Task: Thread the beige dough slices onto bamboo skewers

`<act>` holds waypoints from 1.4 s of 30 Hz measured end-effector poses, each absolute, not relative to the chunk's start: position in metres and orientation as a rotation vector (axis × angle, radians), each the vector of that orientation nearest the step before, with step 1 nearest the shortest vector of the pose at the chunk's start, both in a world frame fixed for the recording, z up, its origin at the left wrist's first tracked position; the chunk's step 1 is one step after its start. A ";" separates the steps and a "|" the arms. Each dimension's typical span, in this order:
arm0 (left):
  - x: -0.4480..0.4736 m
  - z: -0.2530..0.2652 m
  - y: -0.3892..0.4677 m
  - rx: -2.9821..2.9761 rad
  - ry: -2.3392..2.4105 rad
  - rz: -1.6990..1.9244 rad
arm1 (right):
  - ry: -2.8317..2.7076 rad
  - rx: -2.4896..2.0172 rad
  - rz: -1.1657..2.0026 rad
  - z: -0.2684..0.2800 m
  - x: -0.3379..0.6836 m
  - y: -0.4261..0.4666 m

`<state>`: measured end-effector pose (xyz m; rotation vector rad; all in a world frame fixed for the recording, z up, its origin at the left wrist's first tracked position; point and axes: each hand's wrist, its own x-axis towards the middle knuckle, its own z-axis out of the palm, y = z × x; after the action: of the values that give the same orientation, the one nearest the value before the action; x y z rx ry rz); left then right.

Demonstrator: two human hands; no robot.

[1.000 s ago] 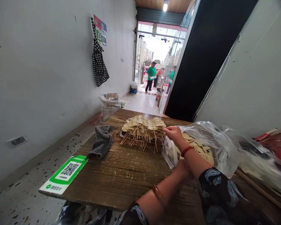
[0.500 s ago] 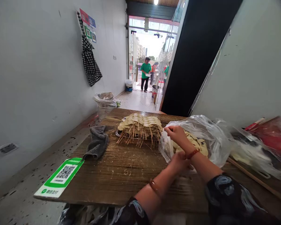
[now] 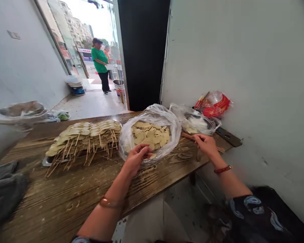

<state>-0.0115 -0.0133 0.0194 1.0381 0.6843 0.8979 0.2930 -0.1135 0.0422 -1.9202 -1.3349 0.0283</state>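
A clear plastic bag [image 3: 176, 130] lies with its mouth wide, full of thin pale slices [image 3: 152, 135] that look like potato. My left hand [image 3: 136, 158] is at the bag's near rim, over the slices, its fingers curled towards the thumb; what they hold, if anything, is hidden. Farther right, my right hand [image 3: 206, 145] is closed at a bundle of thin wooden skewers [image 3: 188, 135] lying on the table. Left of the bag, skewered slices [image 3: 91, 130] are stacked on a metal tray [image 3: 46, 161], sticks pointing towards me.
The wooden table [image 3: 73, 192] carries a grey cloth [image 3: 6, 189] at left. Behind the skewers are another plastic bag [image 3: 197, 123], a red package [image 3: 216, 106] and a dark flat object [image 3: 228, 136] by the wall. A person in green [image 3: 100, 60] stands at the doorway.
The view has swung right and closer. My hands, together at the bag before, are now apart: the left at the slices, the right over at the skewers. The bag's mouth is wider.
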 end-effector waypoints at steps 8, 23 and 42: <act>-0.014 0.025 -0.013 1.104 0.724 0.894 | -1.380 -2.018 -0.194 0.010 0.351 -0.134; -0.015 0.027 -0.016 1.183 0.730 0.849 | -1.986 -1.836 -0.165 -0.027 0.290 -0.068; -0.014 0.011 -0.018 1.255 0.811 0.935 | -2.072 -1.604 -0.369 -0.040 0.293 -0.112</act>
<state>-0.0138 -0.0178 0.0110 1.2549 0.8107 0.9353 0.2931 -0.1120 -0.0403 -1.6037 -2.0722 -0.3686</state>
